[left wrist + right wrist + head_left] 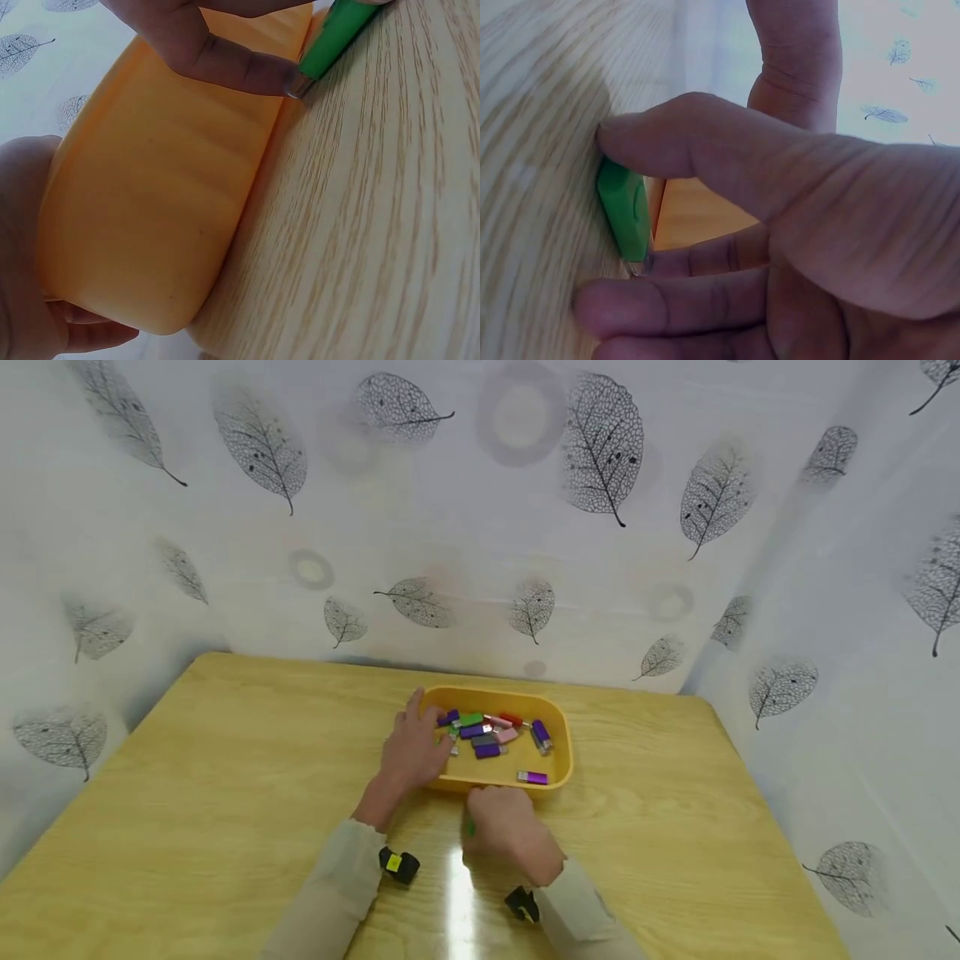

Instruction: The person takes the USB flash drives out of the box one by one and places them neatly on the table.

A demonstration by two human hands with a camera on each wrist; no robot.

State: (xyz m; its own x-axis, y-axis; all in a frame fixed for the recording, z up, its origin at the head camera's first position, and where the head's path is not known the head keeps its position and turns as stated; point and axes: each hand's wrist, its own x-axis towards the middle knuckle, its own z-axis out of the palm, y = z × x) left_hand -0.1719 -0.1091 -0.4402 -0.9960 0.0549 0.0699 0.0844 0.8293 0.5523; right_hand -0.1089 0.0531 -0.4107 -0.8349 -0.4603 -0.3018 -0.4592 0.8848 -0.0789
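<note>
The left hand is holding the left side of a yellow bin. The right hand is pinching a green USB stick down at the tabletop, just in front of the bin. More USB sticks, purple, pink, red and gray, are lying inside it.

No word, number or brand readable from where I stand. Small yellow square patch on black wrist device beside left sleeve: any lettering too small to make out. Green USB stick bears curved line on its face, not readable as letter or logo. Other USB sticks in yellow tray: too small in view to tell any print. Tray's outer wall, seen close up, shows tiny dark specks, nothing legible.
</note>
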